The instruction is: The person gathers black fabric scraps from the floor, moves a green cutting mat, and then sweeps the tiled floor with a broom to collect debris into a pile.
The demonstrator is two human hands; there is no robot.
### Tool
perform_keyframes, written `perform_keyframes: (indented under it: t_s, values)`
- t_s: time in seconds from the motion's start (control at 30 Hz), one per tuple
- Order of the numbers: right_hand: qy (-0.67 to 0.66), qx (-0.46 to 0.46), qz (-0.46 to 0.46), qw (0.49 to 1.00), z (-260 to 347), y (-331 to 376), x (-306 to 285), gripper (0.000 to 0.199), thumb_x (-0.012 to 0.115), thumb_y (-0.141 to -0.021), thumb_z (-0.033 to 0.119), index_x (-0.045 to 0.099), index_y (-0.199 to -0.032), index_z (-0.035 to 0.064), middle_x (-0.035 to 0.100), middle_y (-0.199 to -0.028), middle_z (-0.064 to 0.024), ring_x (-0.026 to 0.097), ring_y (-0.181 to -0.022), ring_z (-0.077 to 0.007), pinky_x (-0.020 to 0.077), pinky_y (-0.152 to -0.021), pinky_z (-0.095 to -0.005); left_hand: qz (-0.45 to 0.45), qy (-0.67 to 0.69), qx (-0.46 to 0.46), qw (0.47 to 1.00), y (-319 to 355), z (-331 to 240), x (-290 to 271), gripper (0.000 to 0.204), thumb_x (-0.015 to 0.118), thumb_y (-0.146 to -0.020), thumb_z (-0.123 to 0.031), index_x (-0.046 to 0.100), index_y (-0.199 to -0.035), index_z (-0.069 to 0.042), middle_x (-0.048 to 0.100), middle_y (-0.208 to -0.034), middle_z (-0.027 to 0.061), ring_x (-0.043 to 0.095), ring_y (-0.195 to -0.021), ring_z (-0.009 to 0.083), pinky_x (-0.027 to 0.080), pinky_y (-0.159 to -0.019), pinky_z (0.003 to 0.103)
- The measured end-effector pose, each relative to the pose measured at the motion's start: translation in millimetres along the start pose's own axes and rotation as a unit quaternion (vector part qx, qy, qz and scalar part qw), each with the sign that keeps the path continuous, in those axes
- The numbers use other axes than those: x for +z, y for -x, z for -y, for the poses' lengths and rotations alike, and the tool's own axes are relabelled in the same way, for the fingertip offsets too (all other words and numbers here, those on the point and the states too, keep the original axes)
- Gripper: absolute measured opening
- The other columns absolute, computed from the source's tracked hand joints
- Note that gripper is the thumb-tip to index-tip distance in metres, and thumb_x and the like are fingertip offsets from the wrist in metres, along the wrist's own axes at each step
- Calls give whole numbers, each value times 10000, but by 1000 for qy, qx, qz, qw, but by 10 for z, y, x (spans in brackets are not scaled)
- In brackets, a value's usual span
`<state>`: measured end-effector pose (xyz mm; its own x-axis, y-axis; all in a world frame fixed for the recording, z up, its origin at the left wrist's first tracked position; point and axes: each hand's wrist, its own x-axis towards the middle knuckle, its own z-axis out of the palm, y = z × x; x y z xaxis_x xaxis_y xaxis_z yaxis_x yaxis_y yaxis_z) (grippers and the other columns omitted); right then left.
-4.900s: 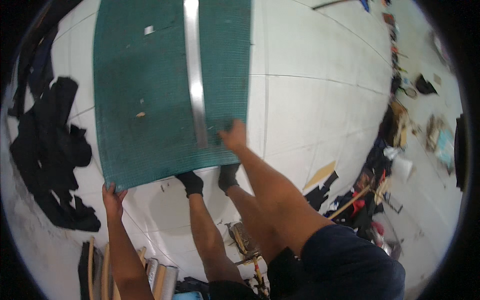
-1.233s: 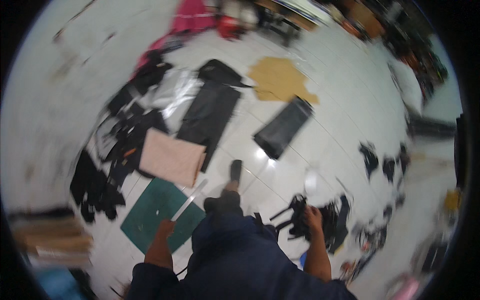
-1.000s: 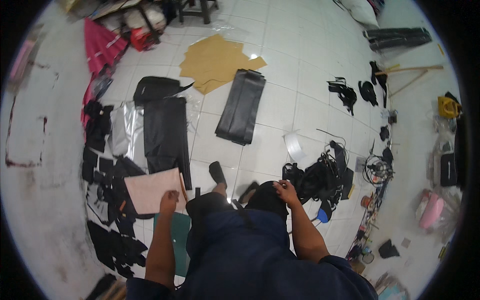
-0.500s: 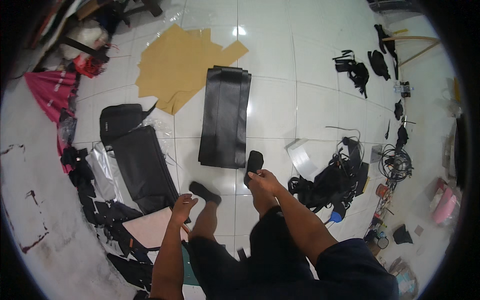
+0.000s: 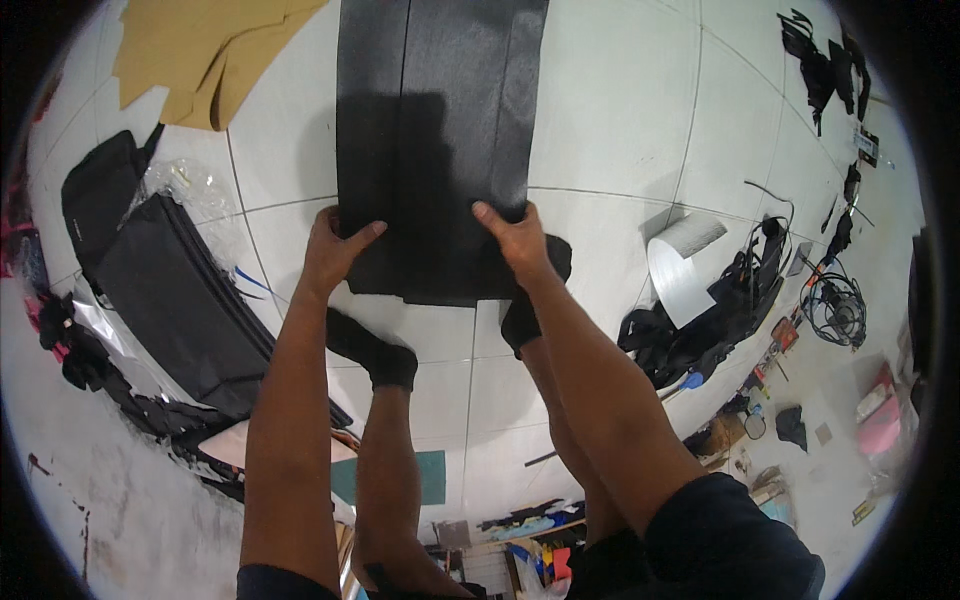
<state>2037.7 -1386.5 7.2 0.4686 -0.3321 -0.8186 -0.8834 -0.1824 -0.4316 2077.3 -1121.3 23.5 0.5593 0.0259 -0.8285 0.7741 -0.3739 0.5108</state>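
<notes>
A stack of long black leather-like sheets (image 5: 430,170) lies lengthwise on the tiled floor in front of me, its near ends slightly uneven. My left hand (image 5: 336,252) grips the stack's left edge, thumb on top and the other fingers hidden at the side or beneath. On the opposite edge, my right hand (image 5: 518,243) holds it the same way. Both hands are close to the near end. Just below that end are my feet in dark socks (image 5: 378,348), one on each side.
To the left, black padded panels (image 5: 185,300) lie beside crumpled clear plastic (image 5: 190,190). Brown paper pieces (image 5: 210,55) are at the far left. On the right are a curled white strip (image 5: 680,275), a heap of black straps (image 5: 735,315) and a coiled cable (image 5: 835,310).
I have bent down closer to the floor. Both hands, apart from the stack before, have reached forward and taken hold of its two side edges.
</notes>
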Motion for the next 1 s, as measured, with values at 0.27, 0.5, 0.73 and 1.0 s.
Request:
perform_keyframes:
  t_s: [0.27, 0.5, 0.73, 1.0]
  values:
    - [-109, 44, 110, 987, -139, -84, 28, 1105, 748, -526, 601, 300, -1254, -100, 430, -1208, -278, 429, -1143, -378, 329, -978, -415, 67, 44, -45, 996, 41, -52, 83, 863, 783, -609, -382, 378, -1207, 90, 523, -1131, 219, 556, -985, 300, 441, -862, 318]
    - [-58, -10, 110, 992, -136, -80, 53, 1155, 780, -510, 557, 203, -1289, -70, 351, -1263, -278, 397, -1170, -377, 310, -998, -427, 122, 66, -77, 987, -59, 0, 79, 933, 750, -615, -452, 320, -1267, 59, 457, -1195, 247, 457, -1116, 352, 356, -959, 418]
    - [-27, -7, 104, 994, -71, -93, 90, 1124, 785, -502, 554, 243, -1270, -64, 351, -1250, -271, 396, -1163, -385, 331, -987, -420, 127, 103, -120, 979, -125, 79, 63, 847, 773, -620, -345, 369, -1226, 87, 524, -1130, 211, 527, -1041, 310, 410, -918, 346]
    - [-21, -32, 62, 997, 4, 45, 98, 1096, 807, -506, 503, 245, -1268, -48, 409, -1220, -253, 435, -1143, -355, 336, -987, -404, 146, 132, -122, 973, -134, 39, 76, 794, 769, -635, -334, 406, -1197, 95, 536, -1109, 206, 542, -1016, 292, 430, -897, 331]
